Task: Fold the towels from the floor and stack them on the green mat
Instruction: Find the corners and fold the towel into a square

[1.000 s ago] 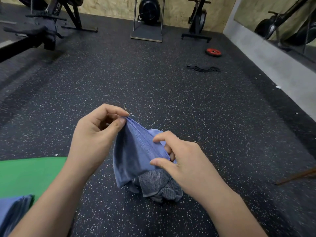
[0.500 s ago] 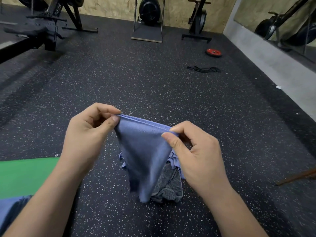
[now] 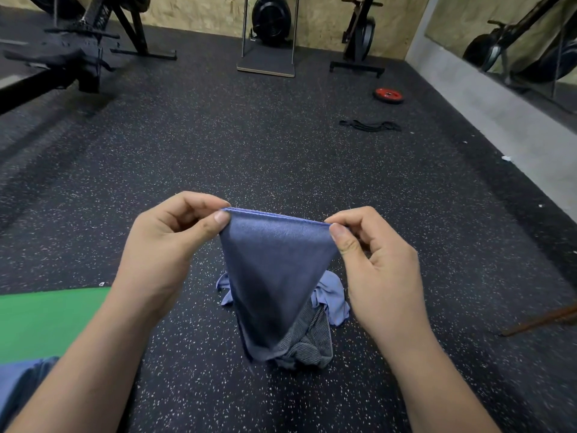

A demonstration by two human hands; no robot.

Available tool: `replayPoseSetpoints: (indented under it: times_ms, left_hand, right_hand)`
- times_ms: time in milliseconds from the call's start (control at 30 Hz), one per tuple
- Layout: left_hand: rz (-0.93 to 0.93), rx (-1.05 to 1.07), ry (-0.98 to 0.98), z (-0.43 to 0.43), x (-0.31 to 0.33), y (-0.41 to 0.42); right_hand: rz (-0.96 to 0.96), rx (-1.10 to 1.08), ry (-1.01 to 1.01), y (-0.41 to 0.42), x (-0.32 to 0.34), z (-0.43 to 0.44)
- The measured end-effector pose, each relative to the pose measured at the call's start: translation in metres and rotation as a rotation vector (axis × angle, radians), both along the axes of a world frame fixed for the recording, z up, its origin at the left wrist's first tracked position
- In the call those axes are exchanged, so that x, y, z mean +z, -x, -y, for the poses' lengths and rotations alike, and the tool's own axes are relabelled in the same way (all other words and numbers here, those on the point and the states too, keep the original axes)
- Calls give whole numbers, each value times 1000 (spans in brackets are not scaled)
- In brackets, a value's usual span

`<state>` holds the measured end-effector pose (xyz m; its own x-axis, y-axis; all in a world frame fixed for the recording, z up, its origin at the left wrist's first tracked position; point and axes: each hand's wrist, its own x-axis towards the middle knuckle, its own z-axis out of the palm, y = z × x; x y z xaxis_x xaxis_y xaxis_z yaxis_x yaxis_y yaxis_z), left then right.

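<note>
1. Since the earlier frames my hands have drawn apart. The blue towel (image 3: pixel 274 276), bunched between them a second ago, now has its top hem stretched level from my left hand (image 3: pixel 168 245) to my right hand (image 3: pixel 381 270).
2. Fingers (image 3: pixel 222 217): each hand pinches one upper corner of the towel between thumb and forefinger. The remaining fingers are curled loosely behind and hold nothing else.
3. Position: the towel hangs in the air in front of me, narrowing to a point above the heap on the floor (image 3: pixel 281 151). I cannot tell whether its lower tip touches the grey striped towel (image 3: pixel 309 348) beneath.
4. Handling, in my judgement: light, soft and wholly limp, with no stiffness of its own. The stitched hem offers the firmest hold, so the corners are the right place to grip. The cloth will likely sag in the middle if the hem goes slack.
5. Remaining work: the grey striped towel and a paler blue towel (image 3: pixel 332 295) lie crumpled together, unfolded.
6. Destination: the green mat (image 3: pixel 46 323) lies near left, with a folded blue cloth (image 3: pixel 18 389) at the near left edge of the view. Only my left forearm lies between the heap and the mat.
7. Other items: a wooden stick (image 3: pixel 543 320) lies near right. A black band (image 3: pixel 370 125), a red weight plate (image 3: pixel 388 95) and exercise machines (image 3: pixel 271 20) are farther off. All are well apart from the work and obstruct nothing.
</note>
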<state>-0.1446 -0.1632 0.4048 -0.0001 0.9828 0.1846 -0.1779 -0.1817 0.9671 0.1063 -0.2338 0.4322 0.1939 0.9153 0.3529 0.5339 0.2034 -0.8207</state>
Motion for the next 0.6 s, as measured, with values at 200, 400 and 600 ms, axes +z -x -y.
replayPoseSetpoints:
  times_ms: [200,400,600]
  left_hand:
    - [-13,1,-3,4,1,-8]
    - [-220,-81,-31,15,4,-20]
    - [-278,-246,-29,27,7,-35]
  right_hand:
    - [89,-55,56,-6,-3,-1]
    - [287,51,120,9,0,1]
    - [258,246,235,22,-6,4]
